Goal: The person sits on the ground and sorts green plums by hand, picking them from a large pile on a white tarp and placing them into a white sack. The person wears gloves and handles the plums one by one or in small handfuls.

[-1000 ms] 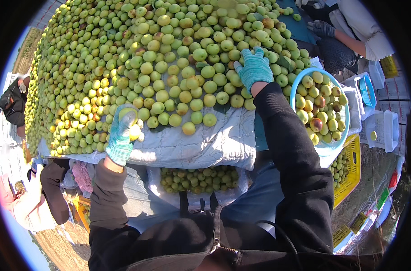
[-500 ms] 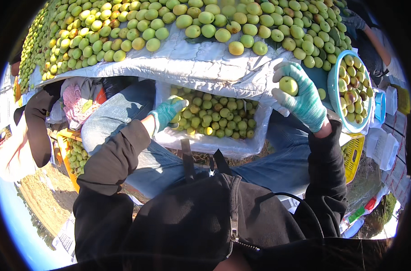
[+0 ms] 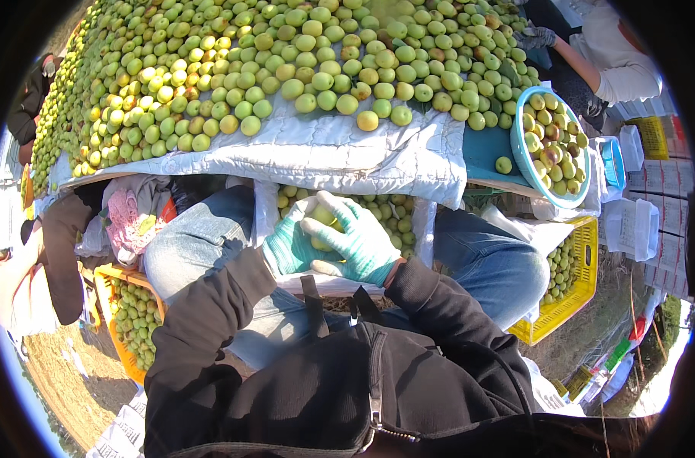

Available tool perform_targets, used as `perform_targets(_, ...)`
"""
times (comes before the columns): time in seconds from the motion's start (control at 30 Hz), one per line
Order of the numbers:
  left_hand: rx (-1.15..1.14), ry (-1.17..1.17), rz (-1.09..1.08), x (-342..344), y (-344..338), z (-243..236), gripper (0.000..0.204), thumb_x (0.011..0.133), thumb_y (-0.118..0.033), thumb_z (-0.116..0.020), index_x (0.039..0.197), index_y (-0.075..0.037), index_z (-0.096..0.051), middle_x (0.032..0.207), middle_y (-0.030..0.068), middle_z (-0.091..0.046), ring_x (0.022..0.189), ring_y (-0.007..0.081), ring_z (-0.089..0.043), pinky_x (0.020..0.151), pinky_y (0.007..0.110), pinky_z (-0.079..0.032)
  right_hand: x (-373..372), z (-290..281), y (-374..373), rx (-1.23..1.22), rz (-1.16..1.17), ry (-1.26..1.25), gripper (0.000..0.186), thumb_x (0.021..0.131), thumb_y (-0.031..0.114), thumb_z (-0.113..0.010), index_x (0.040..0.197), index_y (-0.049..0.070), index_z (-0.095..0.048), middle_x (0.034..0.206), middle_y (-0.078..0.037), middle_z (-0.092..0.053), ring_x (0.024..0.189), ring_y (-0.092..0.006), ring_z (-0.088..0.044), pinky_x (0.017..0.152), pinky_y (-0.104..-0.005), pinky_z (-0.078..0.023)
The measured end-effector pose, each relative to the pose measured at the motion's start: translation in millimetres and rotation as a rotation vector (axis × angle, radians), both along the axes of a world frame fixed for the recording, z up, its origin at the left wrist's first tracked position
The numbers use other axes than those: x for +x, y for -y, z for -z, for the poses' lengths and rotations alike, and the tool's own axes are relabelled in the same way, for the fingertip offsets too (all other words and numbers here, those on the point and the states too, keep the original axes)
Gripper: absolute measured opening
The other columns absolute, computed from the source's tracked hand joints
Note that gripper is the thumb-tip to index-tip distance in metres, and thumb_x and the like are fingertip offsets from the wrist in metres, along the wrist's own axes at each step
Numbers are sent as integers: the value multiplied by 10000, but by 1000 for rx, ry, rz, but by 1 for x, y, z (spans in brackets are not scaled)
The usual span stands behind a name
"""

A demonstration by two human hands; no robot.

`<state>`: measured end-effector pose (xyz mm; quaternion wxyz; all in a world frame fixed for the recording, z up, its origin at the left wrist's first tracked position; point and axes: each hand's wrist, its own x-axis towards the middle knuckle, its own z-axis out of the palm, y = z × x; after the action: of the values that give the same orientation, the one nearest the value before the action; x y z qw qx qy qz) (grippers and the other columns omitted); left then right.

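Note:
My left hand [image 3: 291, 247] and my right hand [image 3: 365, 241], both in teal knit gloves with pale fingers, meet above a white-lined box [image 3: 423, 233] between my knees. Their fingers curl round a few green jujubes [image 3: 322, 214], small, round and smooth; the gloves partly hide them, so which hand bears which one cannot be told. More jujubes [image 3: 398, 217] fill the box below. Beyond it a broad heap of jujubes [image 3: 233, 72] covers a table with a white quilted cloth [image 3: 340, 153] along its near edge.
A round blue basket [image 3: 520, 145] of jujubes rests at the table's right corner. Yellow crates with fruit stand low at right [image 3: 588, 267] and left [image 3: 103, 305]. Across the table at right, another person's gloved hand [image 3: 537, 37] touches the heap. Someone else sits at far left.
My right hand has come from the right, above the table edge, to the middle with its jujube. My left hand has shifted slightly, and both now close together round fruit. The view has tilted.

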<state>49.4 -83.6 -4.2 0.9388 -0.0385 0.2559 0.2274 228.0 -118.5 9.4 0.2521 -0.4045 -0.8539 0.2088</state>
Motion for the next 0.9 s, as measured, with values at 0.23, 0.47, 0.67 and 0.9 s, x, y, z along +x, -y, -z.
perform_targets(0.23,265,-260,511,29,-18,-25,421,966,-385,-509,1232,-60,-550,1157,133,-613,988,247,-630,819,386,-547,46,-2,-14,-724,329,-685,431,829,443,-640,1091,102,-600,1120,-124,-563,933,-260,-588,777,-330,-510)
perform_targets(0.47,1952,-1724,637,94,-141,-22,654,753,-271,-745,1341,-179,-476,1422,149,-340,1236,358,-436,1015,421,-414,128,-19,-52,-1321,613,-1663,407,840,485,-601,970,100,-586,984,-87,-626,923,-243,-633,558,-328,-514)
perform_targets(0.67,1916,-1629,1032,104,-174,-21,627,743,-406,-719,1292,-184,-513,1398,185,-364,1238,363,-450,982,441,-442,165,-21,-115,-220,848,128,380,767,356,-722,1016,87,-622,1023,-123,-586,937,-299,-581,742,-370,-519)
perform_targets(0.9,1769,-1588,686,106,-164,-26,596,797,-452,-645,1296,-164,-495,1303,202,-447,1100,367,-553,892,431,-490,167,-21,-136,-101,887,782,475,771,370,-707,1135,98,-567,1122,-120,-548,1054,-330,-537,799,-434,-502)
